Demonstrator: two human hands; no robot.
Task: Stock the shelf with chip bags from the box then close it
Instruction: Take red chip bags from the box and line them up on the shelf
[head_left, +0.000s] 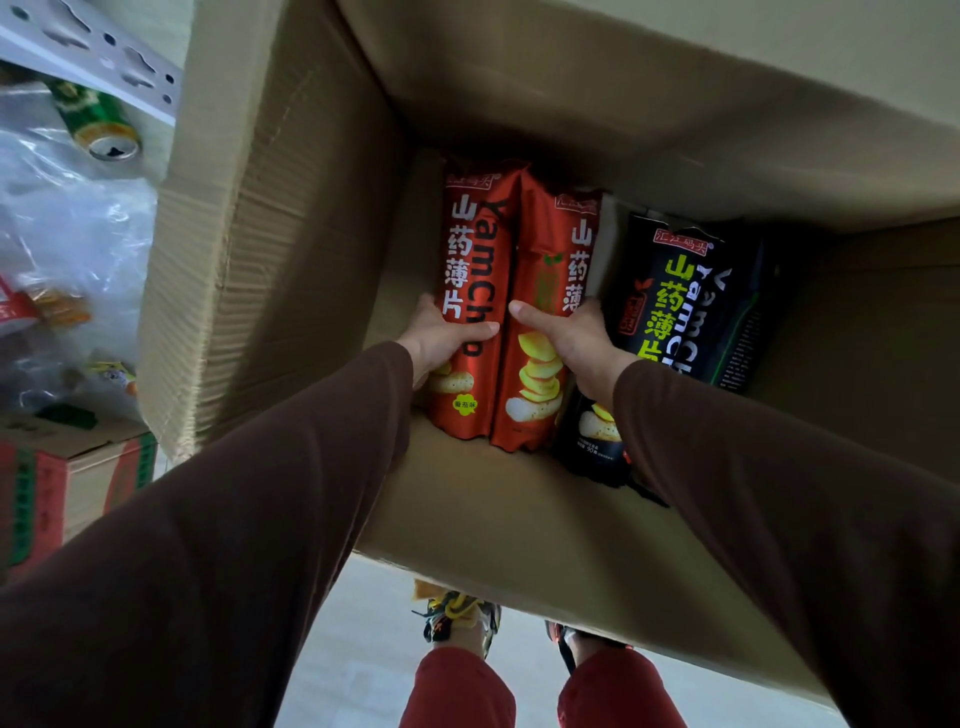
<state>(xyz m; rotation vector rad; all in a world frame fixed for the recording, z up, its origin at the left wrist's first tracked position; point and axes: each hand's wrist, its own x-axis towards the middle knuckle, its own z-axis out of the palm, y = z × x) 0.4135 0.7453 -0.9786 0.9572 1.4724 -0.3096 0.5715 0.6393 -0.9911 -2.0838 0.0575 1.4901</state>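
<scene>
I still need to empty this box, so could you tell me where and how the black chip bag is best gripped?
Grip the black chip bag by its long side edges near the middle, reaching down through the open top of the box. It lies face up against the right red bag, its far side free.

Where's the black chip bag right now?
In the head view the black chip bag stands inside the cardboard box, on the right, beside the two red chip bags and just behind the right hand.
</scene>
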